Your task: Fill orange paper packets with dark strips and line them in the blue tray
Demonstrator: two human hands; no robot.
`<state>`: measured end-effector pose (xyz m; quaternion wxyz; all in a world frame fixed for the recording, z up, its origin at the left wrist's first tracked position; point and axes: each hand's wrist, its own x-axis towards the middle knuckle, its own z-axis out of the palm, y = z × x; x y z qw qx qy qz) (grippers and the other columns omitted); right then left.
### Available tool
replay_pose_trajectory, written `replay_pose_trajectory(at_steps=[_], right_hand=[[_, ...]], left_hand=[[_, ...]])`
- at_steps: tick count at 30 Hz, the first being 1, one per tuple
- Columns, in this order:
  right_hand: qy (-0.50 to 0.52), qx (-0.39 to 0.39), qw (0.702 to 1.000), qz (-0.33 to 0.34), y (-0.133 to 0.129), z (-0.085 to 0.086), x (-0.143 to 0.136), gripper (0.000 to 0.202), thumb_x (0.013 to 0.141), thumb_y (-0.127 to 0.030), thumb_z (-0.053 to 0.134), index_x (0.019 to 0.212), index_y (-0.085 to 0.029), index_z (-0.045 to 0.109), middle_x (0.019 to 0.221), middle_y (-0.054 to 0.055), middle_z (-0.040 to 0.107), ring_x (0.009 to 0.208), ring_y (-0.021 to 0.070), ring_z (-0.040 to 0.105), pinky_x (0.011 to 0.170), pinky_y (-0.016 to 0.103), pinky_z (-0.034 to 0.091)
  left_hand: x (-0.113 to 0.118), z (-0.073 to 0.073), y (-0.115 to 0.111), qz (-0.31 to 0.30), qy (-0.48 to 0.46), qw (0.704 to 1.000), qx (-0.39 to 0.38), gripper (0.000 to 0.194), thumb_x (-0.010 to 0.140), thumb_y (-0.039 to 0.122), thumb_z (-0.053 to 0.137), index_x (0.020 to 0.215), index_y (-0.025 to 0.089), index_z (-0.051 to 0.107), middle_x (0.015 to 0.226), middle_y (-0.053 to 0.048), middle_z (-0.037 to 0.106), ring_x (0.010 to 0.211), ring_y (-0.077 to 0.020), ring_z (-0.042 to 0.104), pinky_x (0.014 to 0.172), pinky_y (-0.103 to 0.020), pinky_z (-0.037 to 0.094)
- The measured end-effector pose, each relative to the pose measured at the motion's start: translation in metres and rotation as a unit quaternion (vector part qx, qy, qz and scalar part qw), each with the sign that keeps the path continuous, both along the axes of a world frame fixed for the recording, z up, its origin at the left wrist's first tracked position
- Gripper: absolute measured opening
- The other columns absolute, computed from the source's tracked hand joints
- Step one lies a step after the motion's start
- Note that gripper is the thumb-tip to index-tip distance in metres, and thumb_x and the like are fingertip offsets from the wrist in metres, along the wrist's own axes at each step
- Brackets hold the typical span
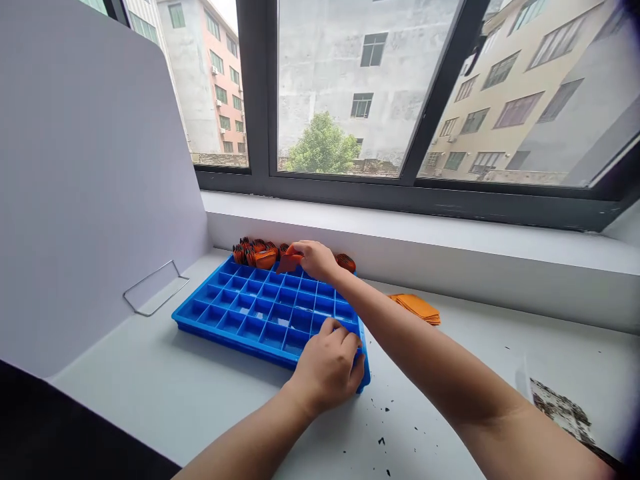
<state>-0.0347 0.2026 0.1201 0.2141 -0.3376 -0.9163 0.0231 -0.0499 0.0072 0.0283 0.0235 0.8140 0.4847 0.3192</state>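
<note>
A blue compartment tray (233,323) lies on the white table, divided into rows of square cells. At its near right corner, my left hand (330,363) is closed, with fingers curled over the rim. My right hand (316,259) reaches over the tray's far side and pinches a flat orange-red piece (287,263) above the far cells. Bundles of dark-edged orange pieces (255,253) stand upright in the far left cells. Another such bundle (346,262) sits in the far right corner, and my right hand partly hides the cells between. Most of the nearer cells hold nothing visible.
A stack of flat orange pieces (417,308) lies right of the tray. A bent wire frame (156,288) rests by the white partition (100,167) at left. Black scraps (383,441) and a clear container with dark bits (560,407) are at right. The windowsill (425,240) bounds the back.
</note>
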Motion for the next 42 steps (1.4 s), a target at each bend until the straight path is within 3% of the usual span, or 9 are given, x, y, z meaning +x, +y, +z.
replay_pose_trajectory(at_steps=[6,13,23,32,38,42], right_hand=[[-0.042,-0.024,0.999,-0.016,0.035,-0.014,-0.035,0.04,0.092,-0.011,0.057,0.12,-0.029,0.079,0.124,0.003,0.079,0.109,0.0231,0.066,0.084,0.029,0.047],[-0.058,-0.027,0.997,-0.03,0.049,-0.022,-0.058,0.031,0.099,-0.018,0.057,0.122,-0.025,0.078,0.118,0.007,0.08,0.103,0.0233,0.067,0.079,0.03,0.045],[-0.097,0.014,0.995,0.003,0.054,-0.02,-0.057,0.039,0.094,-0.005,0.056,0.122,-0.023,0.077,0.123,0.008,0.079,0.108,0.0237,0.068,0.084,0.03,0.046],[-0.148,0.039,0.987,0.04,0.045,-0.011,-0.057,0.034,0.098,-0.011,0.057,0.119,-0.024,0.08,0.12,0.009,0.079,0.112,0.0262,0.069,0.087,0.032,0.049],[-0.144,0.031,0.989,0.022,0.039,-0.029,-0.064,0.026,0.098,-0.015,0.062,0.115,-0.024,0.08,0.12,0.008,0.08,0.111,0.0263,0.071,0.085,0.032,0.051],[-0.089,0.039,0.995,-0.022,0.028,-0.038,-0.052,0.034,0.099,-0.025,0.067,0.132,-0.021,0.072,0.135,0.012,0.074,0.114,0.0269,0.071,0.081,0.031,0.052]], left_hand=[[0.002,-0.002,0.0,0.005,0.038,0.999,-0.005,0.015,0.101,0.024,0.059,0.111,0.014,0.066,0.104,-0.015,0.075,0.107,-0.0352,0.063,0.076,-0.047,0.069],[0.003,-0.009,0.001,0.002,0.035,0.999,0.01,0.016,0.1,0.025,0.059,0.111,0.015,0.064,0.105,-0.016,0.073,0.106,-0.0347,0.063,0.074,-0.047,0.069],[0.002,-0.004,-0.001,-0.002,0.038,0.999,0.007,0.015,0.1,0.025,0.059,0.11,0.016,0.064,0.103,-0.015,0.074,0.104,-0.0351,0.063,0.069,-0.045,0.068],[0.002,-0.007,0.0,-0.004,0.037,0.999,0.011,0.014,0.101,0.025,0.058,0.108,0.015,0.065,0.101,-0.016,0.073,0.103,-0.0346,0.063,0.069,-0.045,0.068],[0.002,-0.006,0.001,-0.004,0.037,0.999,0.017,0.021,0.098,0.024,0.06,0.115,0.014,0.067,0.104,-0.017,0.073,0.104,-0.0363,0.063,0.068,-0.045,0.067],[0.001,-0.005,0.002,-0.005,0.05,0.998,0.026,0.013,0.098,0.024,0.061,0.103,0.015,0.069,0.099,-0.016,0.072,0.1,-0.0346,0.062,0.068,-0.044,0.066]])
